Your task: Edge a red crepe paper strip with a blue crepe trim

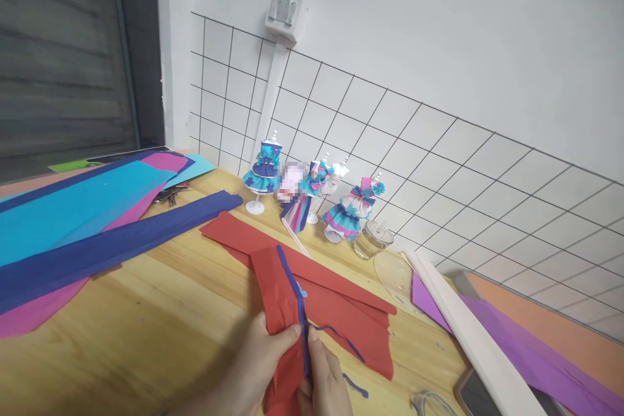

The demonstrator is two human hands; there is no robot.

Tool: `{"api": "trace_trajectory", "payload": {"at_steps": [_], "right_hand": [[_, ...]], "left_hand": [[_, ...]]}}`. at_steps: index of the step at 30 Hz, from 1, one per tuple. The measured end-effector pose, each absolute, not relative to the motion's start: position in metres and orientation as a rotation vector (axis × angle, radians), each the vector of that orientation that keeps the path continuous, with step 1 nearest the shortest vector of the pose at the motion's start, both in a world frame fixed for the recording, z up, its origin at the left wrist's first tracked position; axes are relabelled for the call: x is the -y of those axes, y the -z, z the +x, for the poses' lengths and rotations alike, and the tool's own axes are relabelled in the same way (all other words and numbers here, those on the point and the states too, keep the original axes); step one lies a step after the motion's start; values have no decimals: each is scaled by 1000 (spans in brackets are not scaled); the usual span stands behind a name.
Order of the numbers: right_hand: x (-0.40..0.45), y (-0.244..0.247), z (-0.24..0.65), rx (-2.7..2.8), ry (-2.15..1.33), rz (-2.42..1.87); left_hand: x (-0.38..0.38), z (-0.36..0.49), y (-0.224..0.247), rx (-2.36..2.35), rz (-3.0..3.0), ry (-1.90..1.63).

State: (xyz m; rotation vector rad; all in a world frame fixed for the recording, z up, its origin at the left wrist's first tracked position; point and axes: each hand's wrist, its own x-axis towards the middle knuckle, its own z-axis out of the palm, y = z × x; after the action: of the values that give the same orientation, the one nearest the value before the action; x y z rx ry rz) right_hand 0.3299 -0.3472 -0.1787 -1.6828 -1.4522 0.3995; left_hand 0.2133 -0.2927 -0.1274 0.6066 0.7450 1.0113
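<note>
My left hand (266,354) grips a folded strip of red crepe paper (270,279), its thumb pressing near the edge. A narrow dark blue paper trim (291,276) runs along the right edge of this strip. My right hand (324,370) is closed right beside that edge, around what looks like small scissors (306,325); only a thin dark blade shows, and the handles are hidden. From there a thin blue sliver (341,336) curls away to the right, over a larger red paper sheet (336,286) lying underneath. Another short blue scrap (355,385) lies on the table.
Small dress forms in paper dresses (263,169) stand at the back, near a glass cup (373,240). Blue, turquoise and pink paper (97,208) covers the left side. A white paper roll (468,325) and purple paper (526,338) lie right. A wire grid (385,136) lines the wall.
</note>
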Motion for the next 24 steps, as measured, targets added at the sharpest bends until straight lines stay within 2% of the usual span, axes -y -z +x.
{"api": "trace_trajectory", "payload": {"at_steps": [24], "right_hand": [[348,181,328,1445,-356,-1687]], "left_hand": [[288,208,118,-676,482,-1021]]}}
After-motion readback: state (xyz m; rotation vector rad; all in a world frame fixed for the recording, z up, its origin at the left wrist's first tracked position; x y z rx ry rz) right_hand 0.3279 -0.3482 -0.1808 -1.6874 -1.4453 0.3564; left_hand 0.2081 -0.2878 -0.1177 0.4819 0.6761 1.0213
